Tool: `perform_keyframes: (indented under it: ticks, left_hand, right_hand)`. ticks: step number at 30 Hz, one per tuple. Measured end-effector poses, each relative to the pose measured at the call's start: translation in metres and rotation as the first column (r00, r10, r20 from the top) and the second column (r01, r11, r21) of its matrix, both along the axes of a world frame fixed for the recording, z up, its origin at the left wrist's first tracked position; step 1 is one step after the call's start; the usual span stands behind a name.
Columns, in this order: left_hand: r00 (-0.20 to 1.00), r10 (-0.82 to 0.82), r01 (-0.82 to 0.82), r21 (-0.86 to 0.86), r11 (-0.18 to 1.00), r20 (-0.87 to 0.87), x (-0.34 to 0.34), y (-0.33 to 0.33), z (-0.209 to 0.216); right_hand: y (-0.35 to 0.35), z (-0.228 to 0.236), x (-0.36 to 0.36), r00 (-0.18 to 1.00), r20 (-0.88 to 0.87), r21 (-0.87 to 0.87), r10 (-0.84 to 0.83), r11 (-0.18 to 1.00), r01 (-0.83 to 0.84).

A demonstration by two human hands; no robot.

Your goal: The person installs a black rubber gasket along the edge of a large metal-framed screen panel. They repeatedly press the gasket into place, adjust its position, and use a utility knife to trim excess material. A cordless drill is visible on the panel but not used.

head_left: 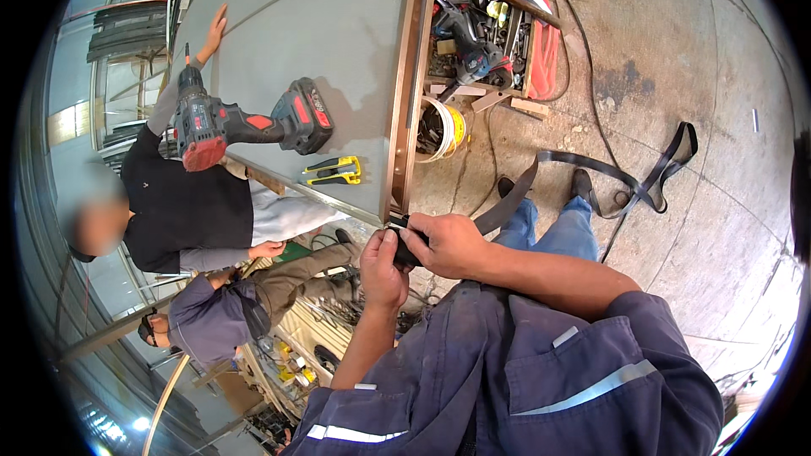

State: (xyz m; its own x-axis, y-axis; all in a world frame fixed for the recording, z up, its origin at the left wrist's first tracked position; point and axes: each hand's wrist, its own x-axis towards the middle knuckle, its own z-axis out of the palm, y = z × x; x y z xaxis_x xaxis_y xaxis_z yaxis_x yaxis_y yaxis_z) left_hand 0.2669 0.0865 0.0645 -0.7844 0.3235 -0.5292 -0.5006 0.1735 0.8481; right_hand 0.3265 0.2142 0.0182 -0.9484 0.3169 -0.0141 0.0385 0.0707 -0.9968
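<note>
My left hand [384,274] and my right hand [449,245] meet at the near corner of a large grey panel [355,110] with a brown metal edge [409,76]. Both are closed on a black flat strip [583,159], its end bunched dark between them. Past my right hand the strip runs off and loops down over the floor. My left thumb presses close to the panel's corner; the fingertips are partly hidden. On the panel lie a cordless drill [241,122] and, nearer the corner, a yellow utility knife [334,171].
Beyond the edge stand a box of tools [530,59] and a white-and-yellow bucket [448,128]. A cable [591,93] crosses the concrete floor near my feet. One person [190,203] rests a hand on the panel's far left; another person [215,317] bends below.
</note>
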Motion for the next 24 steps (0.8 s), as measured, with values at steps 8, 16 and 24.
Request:
perform_keyframes:
  ticks: [8,16,24]
  left_hand:
    - [0.997,0.073,-0.074,-0.054,0.996,-0.014,0.002,0.012,0.004]
    - [0.999,0.033,-0.034,-0.032,0.999,-0.014,-0.004,0.006,0.003]
    - [0.999,-0.026,0.024,0.052,0.998,0.033,-0.008,-0.013,0.007]
  right_hand:
    - [-0.002,-0.002,-0.001,1.0,0.019,0.017,-0.005,1.0,0.004]
    - [-0.004,0.002,-0.003,1.0,0.016,0.027,-0.024,0.999,0.023]
    - [-0.002,0.01,-0.006,0.999,0.049,0.018,0.02,1.0,-0.021]
